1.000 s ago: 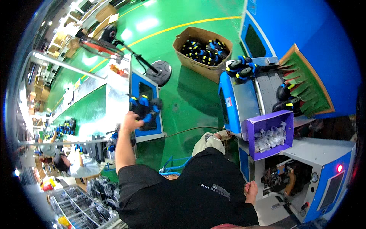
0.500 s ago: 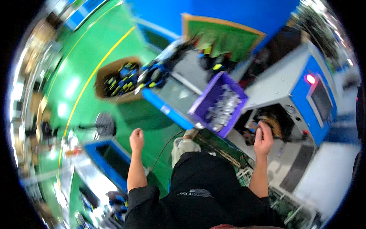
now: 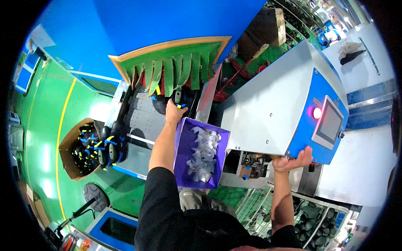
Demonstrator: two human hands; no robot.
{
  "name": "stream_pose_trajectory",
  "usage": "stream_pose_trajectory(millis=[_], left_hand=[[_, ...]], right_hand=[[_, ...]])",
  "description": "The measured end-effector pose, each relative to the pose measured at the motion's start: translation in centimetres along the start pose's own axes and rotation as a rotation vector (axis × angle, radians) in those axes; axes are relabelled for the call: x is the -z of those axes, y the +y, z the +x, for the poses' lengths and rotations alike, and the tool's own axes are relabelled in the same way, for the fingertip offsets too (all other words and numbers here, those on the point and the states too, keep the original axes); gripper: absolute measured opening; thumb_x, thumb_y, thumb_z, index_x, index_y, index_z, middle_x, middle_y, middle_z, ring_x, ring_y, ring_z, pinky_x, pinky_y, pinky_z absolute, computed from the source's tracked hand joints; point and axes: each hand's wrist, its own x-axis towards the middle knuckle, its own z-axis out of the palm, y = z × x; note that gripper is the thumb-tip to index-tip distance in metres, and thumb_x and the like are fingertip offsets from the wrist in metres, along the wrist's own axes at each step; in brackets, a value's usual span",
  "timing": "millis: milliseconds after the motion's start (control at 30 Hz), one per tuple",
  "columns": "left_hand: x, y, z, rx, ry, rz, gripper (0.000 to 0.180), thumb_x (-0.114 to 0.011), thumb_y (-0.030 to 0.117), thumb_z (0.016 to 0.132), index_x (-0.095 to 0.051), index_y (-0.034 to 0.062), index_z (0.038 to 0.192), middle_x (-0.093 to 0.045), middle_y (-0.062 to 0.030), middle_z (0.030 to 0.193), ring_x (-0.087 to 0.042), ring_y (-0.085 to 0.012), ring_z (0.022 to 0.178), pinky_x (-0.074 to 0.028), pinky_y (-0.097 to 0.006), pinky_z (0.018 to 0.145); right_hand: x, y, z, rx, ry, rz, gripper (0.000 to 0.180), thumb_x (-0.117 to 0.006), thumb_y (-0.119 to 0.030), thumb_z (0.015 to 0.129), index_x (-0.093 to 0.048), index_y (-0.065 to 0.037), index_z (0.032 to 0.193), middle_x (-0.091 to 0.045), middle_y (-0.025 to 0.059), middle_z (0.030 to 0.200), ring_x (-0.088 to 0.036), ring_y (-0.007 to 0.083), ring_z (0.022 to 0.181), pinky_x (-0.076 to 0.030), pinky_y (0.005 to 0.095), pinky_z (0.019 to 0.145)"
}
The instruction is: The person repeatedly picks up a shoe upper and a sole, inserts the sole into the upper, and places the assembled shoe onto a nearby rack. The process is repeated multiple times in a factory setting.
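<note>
My left hand (image 3: 173,112) reaches forward past the purple bin, its fingers closed around the near end of a black shoe (image 3: 178,97) with blue and yellow tabs. That shoe lies at the green strip curtain (image 3: 176,71), partly covered by the hand and strips. Beside it on the left is another black shoe piece (image 3: 159,104). My right hand (image 3: 293,161) is open, fingers spread, at the lower edge of the grey and blue machine (image 3: 268,113). Just left of this hand is the machine's metal mechanism (image 3: 253,165).
The purple bin (image 3: 179,167) holds many shiny pale pieces. At left, several black shoes (image 3: 111,146) stand on the conveyor's edge beside a cardboard box (image 3: 67,146) of similar parts. A wire rack (image 3: 251,205) is below the machine. A red light (image 3: 317,113) glows beside its screen.
The view has swung, bringing the curtain closer. My left hand has gone from a closed pose above the floor to the shoe. The right hand has opened against the machine's lower edge.
</note>
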Motion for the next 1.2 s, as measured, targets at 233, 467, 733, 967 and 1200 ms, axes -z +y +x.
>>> stream_pose_trajectory(millis=[233, 467, 733, 967, 1200], left_hand=[[3.9, -2.5, 1.1, 0.181, 0.044, -0.206, 0.066, -0.086, 0.027, 0.078, -0.063, -0.0022, 0.132, -0.074, -0.0177, 0.111, -0.071, -0.0293, 0.097, -0.055, -0.041, 0.089], [15.1, 2.0, -6.9, -0.019, 0.258, -0.152, 0.031, -0.076, 0.019, 0.093, -0.073, -0.0048, 0.112, -0.073, -0.0091, 0.093, -0.065, -0.0137, 0.088, -0.051, -0.03, 0.08], [20.0, 7.4, -31.1, 0.139, 0.027, -1.106, 0.046, -0.068, 0.013, 0.098, -0.058, 0.0033, 0.142, -0.07, -0.0076, 0.112, -0.064, -0.0135, 0.094, -0.051, -0.026, 0.083], [15.1, 17.0, -44.5, -0.274, 0.001, -0.608, 0.107, -0.097, 0.044, 0.064, -0.045, 0.0017, 0.147, -0.06, -0.0127, 0.127, -0.059, -0.0251, 0.114, -0.045, -0.039, 0.107], [9.4, 18.3, -46.3, -0.541, -0.187, -0.076, 0.077, -0.085, 0.069, 0.064, -0.049, 0.0023, 0.079, -0.053, -0.0155, 0.077, -0.054, -0.0379, 0.071, -0.044, -0.048, 0.065]], right_hand=[[-1.2, 0.4, -0.5, 0.024, 0.038, -0.04, 0.062, -0.027, -0.044, 0.106, -0.04, -0.003, 0.15, -0.05, 0.0217, 0.147, -0.048, 0.0383, 0.137, -0.025, 0.0554, 0.121], [1.1, 0.3, 0.3, -0.045, -0.119, 0.053, 0.058, -0.042, -0.037, 0.105, -0.041, 0.002, 0.148, -0.046, 0.0254, 0.151, -0.039, 0.0416, 0.145, -0.018, 0.0585, 0.123], [10.5, -7.6, -1.1, -0.537, -0.483, 1.081, 0.083, -0.075, -0.031, 0.091, -0.033, 0.002, 0.154, -0.036, 0.0264, 0.16, -0.034, 0.0409, 0.149, -0.024, 0.0524, 0.123], [14.9, -7.2, -1.1, -1.268, -0.597, 1.994, 0.119, -0.088, -0.035, 0.082, -0.007, -0.015, 0.168, -0.034, 0.0112, 0.161, -0.039, 0.0274, 0.145, -0.032, 0.0421, 0.12], [19.1, -1.1, -1.8, -1.023, -0.828, 1.786, 0.127, -0.093, -0.031, 0.076, -0.007, -0.012, 0.168, -0.033, 0.0156, 0.161, -0.038, 0.0288, 0.146, -0.031, 0.0419, 0.121]])
